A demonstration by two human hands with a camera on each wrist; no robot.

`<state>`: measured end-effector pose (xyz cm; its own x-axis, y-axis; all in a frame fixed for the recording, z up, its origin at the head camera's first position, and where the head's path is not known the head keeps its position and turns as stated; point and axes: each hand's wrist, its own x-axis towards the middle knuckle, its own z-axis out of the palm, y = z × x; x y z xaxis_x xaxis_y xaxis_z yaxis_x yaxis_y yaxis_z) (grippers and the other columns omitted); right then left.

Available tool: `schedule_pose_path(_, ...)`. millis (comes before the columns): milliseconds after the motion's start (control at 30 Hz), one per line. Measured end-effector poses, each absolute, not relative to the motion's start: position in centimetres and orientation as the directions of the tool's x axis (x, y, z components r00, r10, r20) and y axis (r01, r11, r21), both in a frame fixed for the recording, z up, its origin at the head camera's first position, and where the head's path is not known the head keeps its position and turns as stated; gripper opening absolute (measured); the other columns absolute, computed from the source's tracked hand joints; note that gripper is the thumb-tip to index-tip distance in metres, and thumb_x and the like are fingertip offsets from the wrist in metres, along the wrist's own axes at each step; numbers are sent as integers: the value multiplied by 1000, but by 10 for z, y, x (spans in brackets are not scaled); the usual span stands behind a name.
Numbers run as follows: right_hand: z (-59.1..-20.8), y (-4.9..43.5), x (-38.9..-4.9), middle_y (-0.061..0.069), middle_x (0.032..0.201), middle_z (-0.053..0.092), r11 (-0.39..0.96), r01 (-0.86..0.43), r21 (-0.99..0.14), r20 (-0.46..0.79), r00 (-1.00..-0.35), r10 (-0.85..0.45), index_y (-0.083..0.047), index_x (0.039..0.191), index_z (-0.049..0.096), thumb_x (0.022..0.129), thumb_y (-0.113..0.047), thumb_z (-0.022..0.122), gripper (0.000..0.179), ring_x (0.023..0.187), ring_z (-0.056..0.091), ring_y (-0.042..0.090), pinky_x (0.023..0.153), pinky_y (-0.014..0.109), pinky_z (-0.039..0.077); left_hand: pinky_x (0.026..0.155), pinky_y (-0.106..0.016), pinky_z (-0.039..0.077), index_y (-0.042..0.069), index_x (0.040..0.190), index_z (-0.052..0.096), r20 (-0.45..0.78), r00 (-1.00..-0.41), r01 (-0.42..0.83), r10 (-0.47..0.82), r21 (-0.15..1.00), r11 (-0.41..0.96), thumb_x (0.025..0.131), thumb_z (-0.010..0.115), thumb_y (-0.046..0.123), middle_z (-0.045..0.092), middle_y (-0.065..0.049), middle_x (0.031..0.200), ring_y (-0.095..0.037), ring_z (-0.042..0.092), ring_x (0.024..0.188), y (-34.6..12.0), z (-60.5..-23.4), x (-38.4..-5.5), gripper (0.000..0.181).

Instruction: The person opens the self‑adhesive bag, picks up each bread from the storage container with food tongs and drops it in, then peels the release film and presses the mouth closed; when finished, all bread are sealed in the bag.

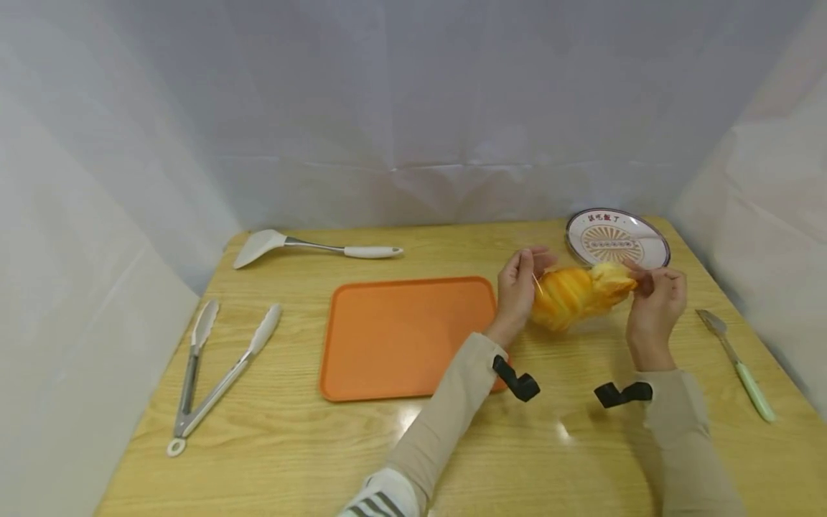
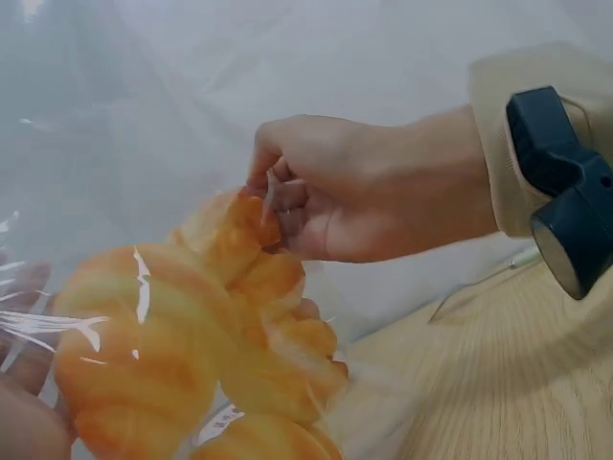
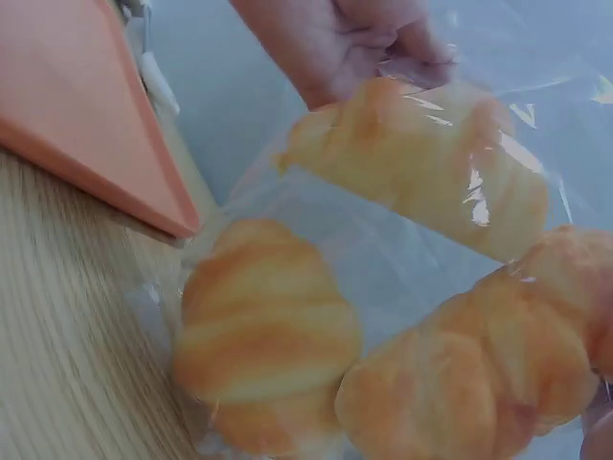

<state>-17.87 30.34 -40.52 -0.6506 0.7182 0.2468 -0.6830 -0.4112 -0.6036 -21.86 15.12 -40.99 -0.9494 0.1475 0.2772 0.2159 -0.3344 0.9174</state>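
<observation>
Nearest the camera are the 2 beige sleeves (image 1: 442, 406), reaching in from the bottom edge, the left 1 with a grey-striped white cuff lower down. A black clip (image 1: 517, 379) juts from the left wrist and a matching 1 from the right.

The left hand (image 1: 517, 291) has its thumb and fingers pinched together on the clear bag (image 3: 412, 240). The right hand (image 1: 655, 305) has thumb and forefinger clamped on an end of the bread (image 1: 565, 298); I cannot tell whether the film runs between skin and crust there. The bread, golden and ridged, hangs between the 2 hands, above the table (image 1: 271, 470); the right wrist view shows 3 pieces, with the film plainly over the top piece.

Just left of the left hand lies an orange tray (image 1: 407, 337), partly covered by the left forearm. Behind the bread, at the far right of the table, is a white plate (image 1: 610, 244) with a dark rim and red characters. On the right lies a green-handled utensil (image 1: 752, 389). On the left, metal tongs (image 1: 217, 393) lie with arms spread, and beyond them a white spatula (image 1: 316, 246) lies near the back edge, before a pale sheet (image 1: 388, 100).
</observation>
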Motion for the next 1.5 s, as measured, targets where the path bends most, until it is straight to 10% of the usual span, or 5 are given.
schedule_pose_path(333, -405, 303, -179, 12, 64, 57, -456, -738, -497, 187, -604, 775, 2, 77, 46, 95, 9, 43, 19, 57, 58, 20, 57, 25, 52, 89, -37, 56, -8, 118, 62, 260, -952, 189, 164, 915, -357, 106, 34, 26, 65, -33, 110, -39, 66, 100, 152, -405, -219, 45)
schedule_pose_path(633, -415, 308, -177, 4, 74, 68, -286, -644, -710, 355, -677, 645, -5, 87, 60, 96, -5, 59, 9, 70, 64, 13, 63, 18, 49, 91, -42, 55, -5, 123, 62, 180, -969, 89, 172, 896, -435, 106, 36, 30, 64, -35, 111, -42, 66, 104, 154, -405, -216, 47)
schedule_pose_path(833, -399, 309, -179, 5, 74, 67, -213, -696, -686, 389, -597, 702, -3, 82, 63, 95, -8, 62, 14, 68, 63, 14, 66, 20, 52, 92, -41, 55, -7, 124, 61, 219, -966, 133, 135, 874, -467, 105, 43, 24, 62, -36, 114, -46, 63, 108, 155, -401, -217, 41)
schedule_pose_path(1167, -395, 312, -175, 3, 75, 67, -227, -634, -739, 333, -637, 695, -6, 80, 63, 96, -7, 60, 17, 70, 60, 12, 67, 20, 50, 91, -53, 53, -11, 113, 61, 149, -988, 106, 49, 866, -488, 100, 53, 8, 65, -35, 107, -13, 71, 85, 154, -400, -221, 25)
schedule_pose_path(1500, -378, 315, -175, 9, 70, 60, -356, -700, -619, 251, -606, 755, 2, 73, 56, 98, -1, 54, 24, 63, 58, 17, 65, 23, 52, 93, -43, 55, -11, 100, 55, 161, -986, 119, 39, 854, -507, 105, 45, 16, 63, -38, 110, -41, 67, 104, 152, -395, -223, 30)
